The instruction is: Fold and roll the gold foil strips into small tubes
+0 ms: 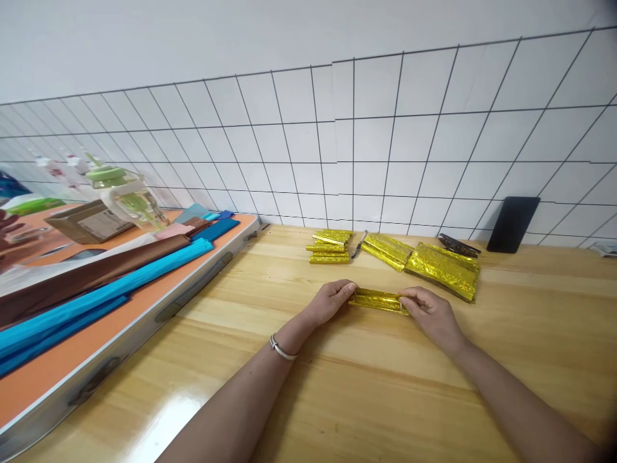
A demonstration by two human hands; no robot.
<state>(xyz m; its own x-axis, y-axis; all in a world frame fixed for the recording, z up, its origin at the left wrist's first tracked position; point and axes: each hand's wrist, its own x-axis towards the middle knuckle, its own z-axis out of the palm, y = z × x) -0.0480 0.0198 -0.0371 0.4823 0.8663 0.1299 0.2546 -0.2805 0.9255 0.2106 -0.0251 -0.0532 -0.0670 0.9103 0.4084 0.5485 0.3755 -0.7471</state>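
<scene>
Between my two hands lies a narrow folded strip of shiny gold foil (378,299), just above the wooden table or touching it; I cannot tell which. My left hand (332,301) pinches its left end, thumb on top. The right end is pinched by my right hand (430,315). Behind the left hand sits a small pile of folded gold foil strips (330,247). Wider gold foil sheets lie behind the right hand: one flat sheet (387,251) and a thicker stack (444,270) beside it.
A pen (359,244) lies between the foil piles. By the tiled wall are a dark hair clip (457,245) and a leaning black phone (513,224). At left, an orange-topped table (193,276) bears coloured folded paper, a cardboard box (89,222) and a green-lidded bottle (128,193). Another person's hand (8,225) shows there.
</scene>
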